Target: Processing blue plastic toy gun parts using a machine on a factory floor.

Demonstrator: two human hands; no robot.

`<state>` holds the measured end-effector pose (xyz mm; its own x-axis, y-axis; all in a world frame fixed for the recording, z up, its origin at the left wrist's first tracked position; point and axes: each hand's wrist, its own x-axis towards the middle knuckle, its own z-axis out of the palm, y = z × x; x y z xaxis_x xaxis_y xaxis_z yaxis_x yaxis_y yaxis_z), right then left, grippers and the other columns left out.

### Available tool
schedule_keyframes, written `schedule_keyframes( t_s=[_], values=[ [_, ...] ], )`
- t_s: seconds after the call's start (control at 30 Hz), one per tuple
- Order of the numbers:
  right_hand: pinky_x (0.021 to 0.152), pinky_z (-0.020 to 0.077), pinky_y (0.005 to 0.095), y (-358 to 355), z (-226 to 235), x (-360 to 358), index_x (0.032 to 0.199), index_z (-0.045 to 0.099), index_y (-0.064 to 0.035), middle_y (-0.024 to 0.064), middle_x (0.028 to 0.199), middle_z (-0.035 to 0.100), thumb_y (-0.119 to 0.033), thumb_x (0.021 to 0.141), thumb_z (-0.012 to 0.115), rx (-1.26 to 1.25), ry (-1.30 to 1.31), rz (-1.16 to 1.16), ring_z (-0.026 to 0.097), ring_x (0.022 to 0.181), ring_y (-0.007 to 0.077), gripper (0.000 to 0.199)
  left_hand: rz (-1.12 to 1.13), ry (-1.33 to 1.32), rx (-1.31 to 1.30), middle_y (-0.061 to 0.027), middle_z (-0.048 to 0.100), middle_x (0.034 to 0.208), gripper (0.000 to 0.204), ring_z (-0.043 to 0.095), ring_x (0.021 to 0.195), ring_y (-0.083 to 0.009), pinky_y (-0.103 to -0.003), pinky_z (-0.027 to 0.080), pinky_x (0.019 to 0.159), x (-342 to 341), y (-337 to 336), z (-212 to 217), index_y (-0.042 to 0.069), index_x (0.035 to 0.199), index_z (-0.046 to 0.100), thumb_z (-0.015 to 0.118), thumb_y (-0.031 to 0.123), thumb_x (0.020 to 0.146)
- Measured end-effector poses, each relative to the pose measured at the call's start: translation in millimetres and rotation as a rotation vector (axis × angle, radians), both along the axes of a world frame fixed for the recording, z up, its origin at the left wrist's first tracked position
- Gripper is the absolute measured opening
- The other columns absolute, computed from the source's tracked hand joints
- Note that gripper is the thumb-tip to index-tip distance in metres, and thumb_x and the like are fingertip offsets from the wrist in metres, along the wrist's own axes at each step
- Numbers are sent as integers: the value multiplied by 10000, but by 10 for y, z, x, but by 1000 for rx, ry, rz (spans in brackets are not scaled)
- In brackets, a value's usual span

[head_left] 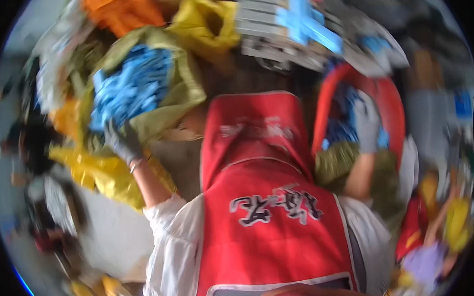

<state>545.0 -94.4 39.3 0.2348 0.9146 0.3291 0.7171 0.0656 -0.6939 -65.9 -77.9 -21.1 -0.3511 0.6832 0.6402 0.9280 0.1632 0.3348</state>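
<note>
Gloved in grey, the left hand (123, 143) reaches up and to the left, its fingers curled onto the lower edge of an olive-green sack (178, 95); motion blur hides whether it truly pinches the cloth or only presses against it. That sack lies open and is stuffed with bright blue pieces (132, 89), which sit just above the hand. Below the wrist lies a crumpled yellow bag (101, 174), touching the sack's underside.

On the other side, the right hand (367, 122), also in a grey glove, rests inside a red basin (390, 105), fingers pointing upward and roughly flat over more blue pieces (343, 123); how far it is closed cannot be told. An olive cloth (334, 164) bunches against the forearm beneath the basin.

Between the arms hangs the person's red apron (261, 200) over white sleeves. Farther up lie another yellow bag (206, 23), orange material (125, 12) and a grey slatted crate (273, 28).
</note>
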Motion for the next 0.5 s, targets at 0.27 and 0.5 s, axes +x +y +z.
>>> schedule_keyframes(
  t_s=[0.27, 0.5],
  values=[
    [833, 473, 394, -425, -895, 956, 1066, 632, -87, 141, 1029, 648, -345, 846, 570, -473, -163, -286, 608, 976, 317, 345, -235, 348, -342, -47, 658, 1072, 207, 564, 1060, -239, -370, 397, 948, -62, -128, -414, 139, 928, 701, 593, 300, 855],
    [893, 460, 415, -59, -1907, 1100, 1114, 604, -119, 137, 1164, 588, -246, 844, 477, -628, -325, 11, 566, 1066, 321, 324, -142, -164, -811, -132, 654, 900, 311, 637, 837, -280, -377, 476, 723, 296, -323, 212, 97, 1061, 620, 482, 335, 917]
  ],
)
